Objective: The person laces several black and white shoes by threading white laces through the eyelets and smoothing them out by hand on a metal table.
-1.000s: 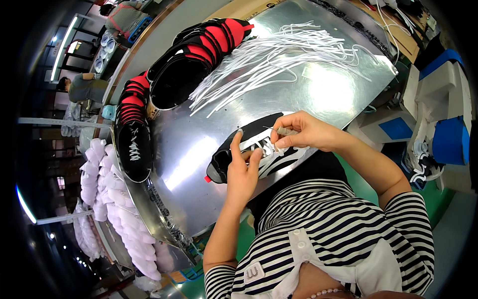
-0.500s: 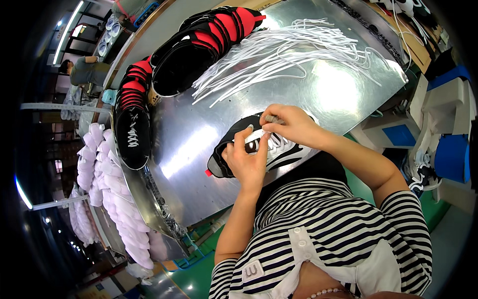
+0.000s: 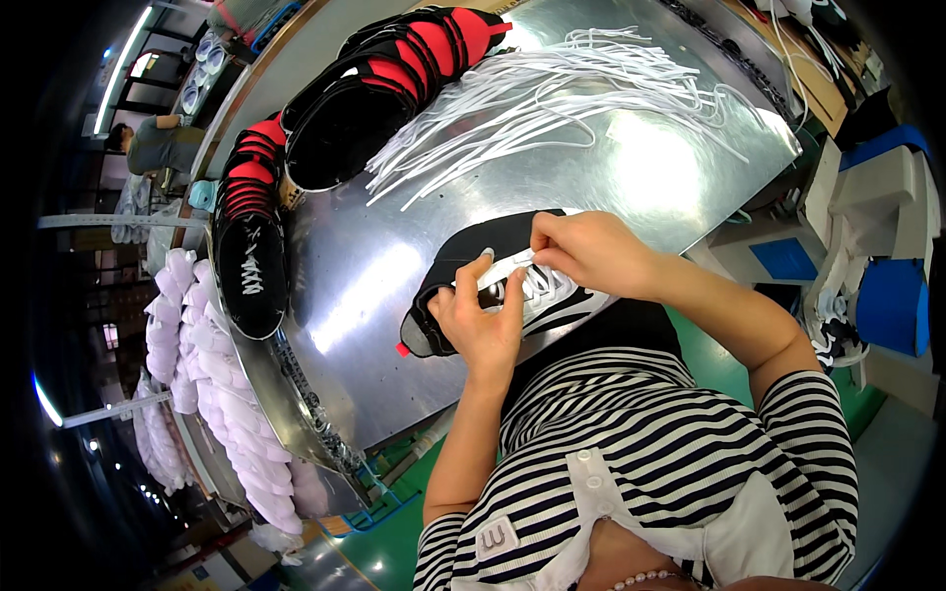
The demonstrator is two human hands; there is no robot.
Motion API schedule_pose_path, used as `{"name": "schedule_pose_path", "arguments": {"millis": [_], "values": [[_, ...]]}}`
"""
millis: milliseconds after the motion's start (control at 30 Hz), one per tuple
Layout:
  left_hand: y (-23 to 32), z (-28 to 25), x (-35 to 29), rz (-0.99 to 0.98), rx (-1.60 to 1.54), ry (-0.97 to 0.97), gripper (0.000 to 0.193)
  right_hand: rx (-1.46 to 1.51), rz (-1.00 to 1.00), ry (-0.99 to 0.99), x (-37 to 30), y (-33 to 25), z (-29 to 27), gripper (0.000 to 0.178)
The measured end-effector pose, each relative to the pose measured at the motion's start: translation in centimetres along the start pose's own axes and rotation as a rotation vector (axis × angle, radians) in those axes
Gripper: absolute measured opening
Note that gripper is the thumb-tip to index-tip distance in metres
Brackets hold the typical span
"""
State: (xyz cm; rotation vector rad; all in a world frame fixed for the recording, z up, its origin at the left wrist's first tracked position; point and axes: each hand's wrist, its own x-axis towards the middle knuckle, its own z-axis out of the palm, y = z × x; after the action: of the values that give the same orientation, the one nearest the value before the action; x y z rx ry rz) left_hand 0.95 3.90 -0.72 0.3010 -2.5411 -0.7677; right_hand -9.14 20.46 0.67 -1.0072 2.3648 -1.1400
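Observation:
A black, white and grey sneaker with a red heel tab lies on its side on the metal tabletop, close to my body. My left hand grips its collar, with thumb and index finger at the white eyelet strip. White lacing crosses the sneaker's front. At the upper end of the strip, my right hand has thumb and index finger pinched together on the white shoelace. Its fingertips partly cover the lace, and its other fingers are curled over the toe part.
A loose bundle of white shoelaces lies across the far tabletop. Stacked black-and-red sneakers stand at the far left, one row beside another. White padded pieces hang beyond the left edge. Another person is in the background.
My right hand has shifted slightly down and right, its pinch now lower on the eyelet strip. My left hand keeps its grip on the sneaker. The whole view has shifted a little.

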Motion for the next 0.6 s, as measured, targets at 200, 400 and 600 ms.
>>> {"name": "schedule_pose_path", "arguments": {"millis": [200, 400, 600], "values": [[-0.5, 0.3, -1.3, 0.046, -0.132, 0.003, 0.028, -0.116, -0.095, -0.058, 1.7, -1.4, 2.0, 0.028], [-0.6, 0.0, -1.3, -0.147, -0.328, -0.101, 0.032, -0.193, -0.072, -0.105, 0.8, -0.9, 1.1, 0.024], [-1.3, 0.2, -0.5, -0.157, -0.318, -0.121, 0.047, 0.162, 0.063, 0.242, -1.5, 1.1, 1.6, 0.017]]}}
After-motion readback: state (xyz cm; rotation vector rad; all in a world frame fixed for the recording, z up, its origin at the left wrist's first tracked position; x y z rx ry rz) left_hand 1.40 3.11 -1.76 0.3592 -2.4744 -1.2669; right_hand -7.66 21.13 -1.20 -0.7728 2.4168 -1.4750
